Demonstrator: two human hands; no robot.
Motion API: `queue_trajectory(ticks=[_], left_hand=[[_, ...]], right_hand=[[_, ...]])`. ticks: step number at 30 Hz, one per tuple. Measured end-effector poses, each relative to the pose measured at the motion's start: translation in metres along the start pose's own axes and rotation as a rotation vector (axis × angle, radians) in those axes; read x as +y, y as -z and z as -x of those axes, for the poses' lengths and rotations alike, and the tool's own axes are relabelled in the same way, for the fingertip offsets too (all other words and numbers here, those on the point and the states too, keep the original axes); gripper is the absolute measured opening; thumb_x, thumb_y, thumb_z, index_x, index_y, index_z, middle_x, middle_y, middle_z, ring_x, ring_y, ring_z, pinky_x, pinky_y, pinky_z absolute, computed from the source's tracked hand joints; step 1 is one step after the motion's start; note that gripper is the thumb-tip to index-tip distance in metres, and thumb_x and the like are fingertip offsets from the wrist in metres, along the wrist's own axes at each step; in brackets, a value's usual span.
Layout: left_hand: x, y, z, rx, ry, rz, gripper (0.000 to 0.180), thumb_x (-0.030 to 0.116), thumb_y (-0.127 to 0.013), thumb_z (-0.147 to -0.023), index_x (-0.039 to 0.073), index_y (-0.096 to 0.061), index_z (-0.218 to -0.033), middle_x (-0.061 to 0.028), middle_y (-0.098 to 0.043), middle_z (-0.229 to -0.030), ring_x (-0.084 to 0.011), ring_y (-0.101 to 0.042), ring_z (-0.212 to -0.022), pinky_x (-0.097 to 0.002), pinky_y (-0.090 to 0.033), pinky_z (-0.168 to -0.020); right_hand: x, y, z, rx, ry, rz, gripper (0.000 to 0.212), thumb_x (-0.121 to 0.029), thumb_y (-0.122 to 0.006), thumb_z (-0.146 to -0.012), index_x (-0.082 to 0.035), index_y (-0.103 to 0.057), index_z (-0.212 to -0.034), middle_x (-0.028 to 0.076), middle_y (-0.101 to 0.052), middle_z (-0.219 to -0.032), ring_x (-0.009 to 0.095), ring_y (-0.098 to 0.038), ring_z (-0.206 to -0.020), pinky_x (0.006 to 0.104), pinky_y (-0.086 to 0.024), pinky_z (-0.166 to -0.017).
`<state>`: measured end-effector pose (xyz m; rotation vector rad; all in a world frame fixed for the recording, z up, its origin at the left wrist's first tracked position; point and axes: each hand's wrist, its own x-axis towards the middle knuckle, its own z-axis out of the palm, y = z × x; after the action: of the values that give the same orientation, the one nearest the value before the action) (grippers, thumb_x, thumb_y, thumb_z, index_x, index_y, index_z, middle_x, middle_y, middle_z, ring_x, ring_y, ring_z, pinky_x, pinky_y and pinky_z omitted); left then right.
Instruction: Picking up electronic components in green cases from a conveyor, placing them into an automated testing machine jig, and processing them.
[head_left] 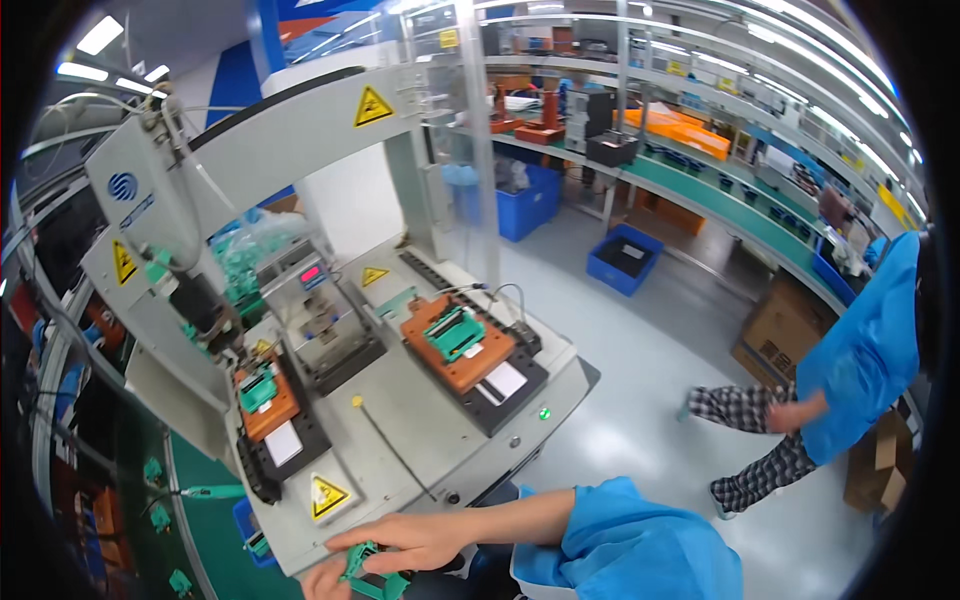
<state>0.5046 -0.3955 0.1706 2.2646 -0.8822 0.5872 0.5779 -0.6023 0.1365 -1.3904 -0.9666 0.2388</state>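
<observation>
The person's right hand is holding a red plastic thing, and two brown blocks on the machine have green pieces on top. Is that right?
Not quite: the plastic thing in the right hand is green, not red, as the head view shows. The two brown blocks on the machine do have green pieces on top.

Factory, green conveyor (725, 203), grey machine (300, 130)

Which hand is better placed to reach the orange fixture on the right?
Probably the right hand: it's nearer the orange fixture. The left hand sits farther off, at the picture's lower edge. Both are at the green part.
</observation>
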Motion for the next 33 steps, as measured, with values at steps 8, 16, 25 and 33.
queue_trajectory(ticks=[8, 16, 25, 33], left_hand=[[0.000, -0.048, -0.032, -0.045, -0.076, -0.035, 0.063, 0.016, -0.076, -0.068, 0.008, -0.052, -0.125, -0.0173, -0.055, -0.127, -0.0405, -0.049, -0.115, -0.0511, -0.039, -0.096], [-0.003, -0.037, -0.053, 0.043, 0.055, -0.022, 0.068, 0.014, -0.077, -0.070, 0.001, -0.047, -0.129, -0.0217, -0.049, -0.131, -0.0411, -0.047, -0.118, -0.0492, -0.035, -0.101], [-0.027, -0.003, -0.048, 0.203, 0.227, -0.149, 0.055, 0.008, -0.072, -0.078, -0.001, -0.048, -0.126, -0.0206, -0.050, -0.125, -0.0362, -0.049, -0.114, -0.0461, -0.038, -0.098], [-0.067, 0.002, -0.044, 0.286, 0.452, -0.131, 0.046, 0.022, -0.068, -0.089, -0.003, -0.051, -0.123, -0.0188, -0.056, -0.115, -0.0301, -0.056, -0.103, -0.0409, -0.044, -0.090]], right_hand=[[0.009, 0.035, 0.035, 0.345, -0.063, -0.120, 0.025, -0.018, -0.064, -0.090, 0.001, -0.057, -0.105, 0.006, -0.063, -0.086, 0.014, -0.059, -0.080, 0.0292, -0.046, -0.075], [0.018, 0.083, 0.048, 0.581, -0.115, -0.094, 0.019, -0.014, -0.068, -0.088, 0.000, -0.057, -0.094, 0.006, -0.063, -0.086, 0.012, -0.059, -0.080, 0.0269, -0.047, -0.070], [0.055, 0.075, 0.035, 0.644, -0.114, -0.026, 0.015, -0.011, -0.059, -0.093, 0.001, -0.054, -0.101, 0.005, -0.061, -0.087, 0.009, -0.056, -0.079, 0.0254, -0.046, -0.071], [0.045, 0.078, 0.034, 0.584, -0.154, 0.057, 0.016, -0.008, -0.059, -0.093, 0.002, -0.055, -0.105, 0.007, -0.063, -0.091, 0.009, -0.057, -0.081, 0.0247, -0.048, -0.072]])
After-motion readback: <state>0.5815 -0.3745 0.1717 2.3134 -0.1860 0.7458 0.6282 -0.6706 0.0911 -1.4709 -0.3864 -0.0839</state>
